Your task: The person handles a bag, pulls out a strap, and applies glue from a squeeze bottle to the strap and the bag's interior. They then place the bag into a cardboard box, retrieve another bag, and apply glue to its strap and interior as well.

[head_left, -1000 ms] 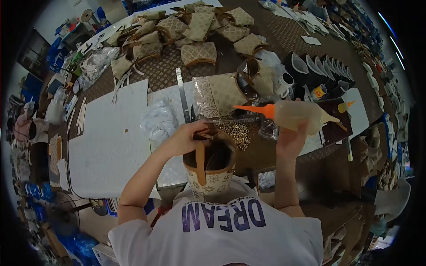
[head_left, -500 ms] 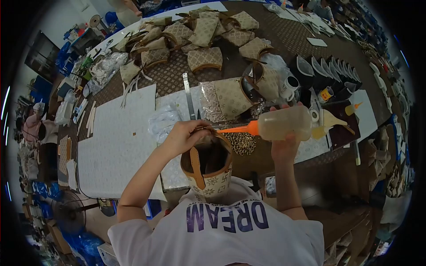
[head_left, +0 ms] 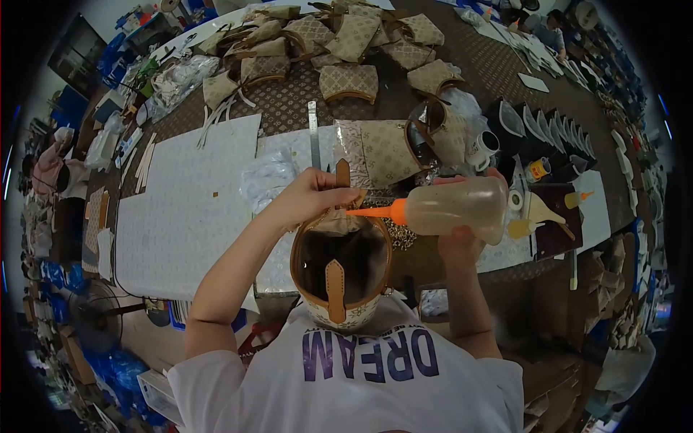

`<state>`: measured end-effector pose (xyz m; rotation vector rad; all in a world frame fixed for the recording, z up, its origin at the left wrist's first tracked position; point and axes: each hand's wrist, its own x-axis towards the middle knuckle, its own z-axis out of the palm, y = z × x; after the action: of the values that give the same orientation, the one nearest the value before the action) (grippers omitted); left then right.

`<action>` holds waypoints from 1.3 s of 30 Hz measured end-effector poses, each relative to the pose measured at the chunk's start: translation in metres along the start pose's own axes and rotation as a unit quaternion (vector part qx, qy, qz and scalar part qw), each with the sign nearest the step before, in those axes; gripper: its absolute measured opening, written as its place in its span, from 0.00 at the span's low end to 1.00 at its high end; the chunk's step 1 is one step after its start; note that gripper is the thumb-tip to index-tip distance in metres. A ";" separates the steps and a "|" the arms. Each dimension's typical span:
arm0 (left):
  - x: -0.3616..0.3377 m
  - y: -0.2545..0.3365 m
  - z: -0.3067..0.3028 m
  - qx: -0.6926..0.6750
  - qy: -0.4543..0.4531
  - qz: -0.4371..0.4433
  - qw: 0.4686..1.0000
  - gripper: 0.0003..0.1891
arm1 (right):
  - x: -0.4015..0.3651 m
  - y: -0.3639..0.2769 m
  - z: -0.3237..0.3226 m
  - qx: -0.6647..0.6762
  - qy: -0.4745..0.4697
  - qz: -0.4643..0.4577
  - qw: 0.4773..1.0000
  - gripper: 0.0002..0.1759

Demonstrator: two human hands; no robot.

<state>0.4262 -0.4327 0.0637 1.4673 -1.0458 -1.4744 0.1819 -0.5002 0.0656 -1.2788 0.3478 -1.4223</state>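
Note:
My left hand (head_left: 325,196) pinches the far rim of a patterned bucket bag (head_left: 350,316) with tan trim, its mouth facing up against my chest. A tan strap tab (head_left: 343,173) stands up beside those fingers, and another tab (head_left: 335,289) lies over the near rim. My right hand (head_left: 462,244) grips a translucent squeeze bottle (head_left: 451,209) of pale liquid, held sideways. Its orange nozzle (head_left: 372,212) points left, with the tip right at the far rim near my left fingertips. Behind the bottle, small brass-coloured fittings (head_left: 401,234) are heaped.
Several patterned bags (head_left: 348,83) are piled at the back of the table. A steel ruler (head_left: 314,133) lies ahead of clear plastic (head_left: 267,180). Dark curved panels (head_left: 512,119) stand in a row at right, near a white mug (head_left: 484,148) and a yellow-labelled jar (head_left: 538,169).
The bag has tipped so its opening shows wider, and the far strap tab now stands up. The bottle has shifted slightly left, its nozzle tip staying by my left fingers.

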 end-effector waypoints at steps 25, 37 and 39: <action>0.000 -0.009 0.003 -0.085 0.016 -0.016 0.996 0.12 | 0.011 0.011 -0.005 0.024 -0.033 0.043 0.998 0.57; -0.001 -0.013 0.006 -0.084 0.014 -0.013 0.996 0.12 | 0.010 0.011 -0.009 0.032 -0.081 0.027 0.996 0.57; 0.000 -0.015 0.005 -0.077 0.016 -0.013 0.997 0.12 | 0.010 0.011 -0.012 0.035 -0.092 0.032 0.995 0.57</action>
<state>0.4212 -0.4278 0.0498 1.3955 -0.8775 -1.5086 0.1803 -0.5178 0.0572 -1.3180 0.2116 -1.2407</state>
